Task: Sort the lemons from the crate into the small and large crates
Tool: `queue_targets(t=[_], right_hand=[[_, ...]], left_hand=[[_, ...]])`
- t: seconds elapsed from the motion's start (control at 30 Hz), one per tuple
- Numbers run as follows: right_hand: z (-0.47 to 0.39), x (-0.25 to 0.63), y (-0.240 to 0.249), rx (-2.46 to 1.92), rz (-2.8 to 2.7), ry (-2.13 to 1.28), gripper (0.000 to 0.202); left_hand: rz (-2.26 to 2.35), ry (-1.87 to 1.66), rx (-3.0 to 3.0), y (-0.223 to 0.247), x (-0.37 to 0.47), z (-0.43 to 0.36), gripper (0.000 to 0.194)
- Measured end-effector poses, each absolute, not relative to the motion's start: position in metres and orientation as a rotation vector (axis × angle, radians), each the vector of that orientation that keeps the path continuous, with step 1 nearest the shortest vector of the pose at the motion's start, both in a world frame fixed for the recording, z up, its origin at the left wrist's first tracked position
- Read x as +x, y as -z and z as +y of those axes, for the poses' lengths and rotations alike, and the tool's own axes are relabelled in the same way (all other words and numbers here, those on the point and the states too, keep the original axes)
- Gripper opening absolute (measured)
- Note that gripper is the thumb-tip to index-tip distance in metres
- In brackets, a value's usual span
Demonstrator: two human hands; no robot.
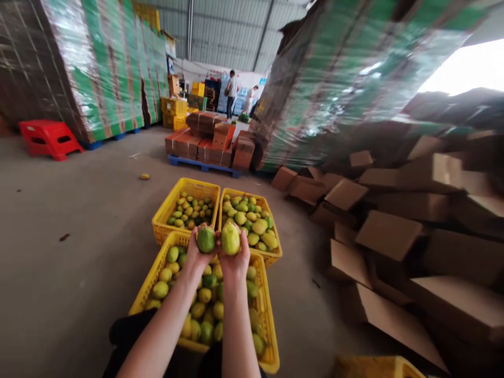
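Side by side above the crates, my two hands each hold a fruit that looks like a lemon. The fingers of my left hand [199, 254] wrap round a green lemon [206, 239]. A paler yellow-green lemon [230, 239] is in my right hand [238, 258], almost touching the other. Below my forearms stands a large yellow crate [264, 310] of green and yellow lemons, partly hidden by my arms. Just beyond it are a left yellow crate [159, 219] with smaller lemons and a right yellow crate [276, 236] with larger ones.
Flattened and open cardboard boxes [389, 234] pile up on the right. A red stool [50, 139] stands at left near wrapped stacks [114, 68]. Ahead, a blue pallet [202, 166] bears cartons. One lemon [144, 177] lies on the floor. Two people [231, 93] stand far back.
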State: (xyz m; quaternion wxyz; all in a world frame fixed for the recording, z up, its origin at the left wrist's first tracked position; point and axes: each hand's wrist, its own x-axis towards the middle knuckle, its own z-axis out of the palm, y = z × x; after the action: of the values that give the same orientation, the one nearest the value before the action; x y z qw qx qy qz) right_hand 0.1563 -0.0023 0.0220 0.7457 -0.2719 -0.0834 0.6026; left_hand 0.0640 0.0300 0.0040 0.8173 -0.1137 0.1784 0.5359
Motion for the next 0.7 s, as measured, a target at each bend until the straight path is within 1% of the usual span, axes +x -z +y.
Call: queue_targets(t=[0.17,0.33,0.43,0.57,0.7], right_hand=[[-0.01,0.147,-0.006,-0.586,-0.083,-1.363,0.02],[-0.017,0.149,-0.006,-0.701,-0.269,-1.227,0.018],[-0.017,0.154,-0.004,-0.731,-0.321,-1.209,0.016],[-0.014,0.163,0.01,-0.668,-0.139,-1.236,0.015],[-0.01,0.166,0.031,-0.685,-0.034,-1.264,0.007]], left_hand=[[0.485,-1.238,-0.381,-0.018,0.064,0.021,0.028],[0.442,-1.293,-0.403,-0.028,0.06,0.018,0.027],[0.428,-1.298,-0.425,-0.03,0.059,0.016,0.028],[0.534,-1.232,-0.404,-0.033,0.062,0.01,0.023],[0.627,-1.246,-0.331,-0.032,0.069,0.005,0.024]])
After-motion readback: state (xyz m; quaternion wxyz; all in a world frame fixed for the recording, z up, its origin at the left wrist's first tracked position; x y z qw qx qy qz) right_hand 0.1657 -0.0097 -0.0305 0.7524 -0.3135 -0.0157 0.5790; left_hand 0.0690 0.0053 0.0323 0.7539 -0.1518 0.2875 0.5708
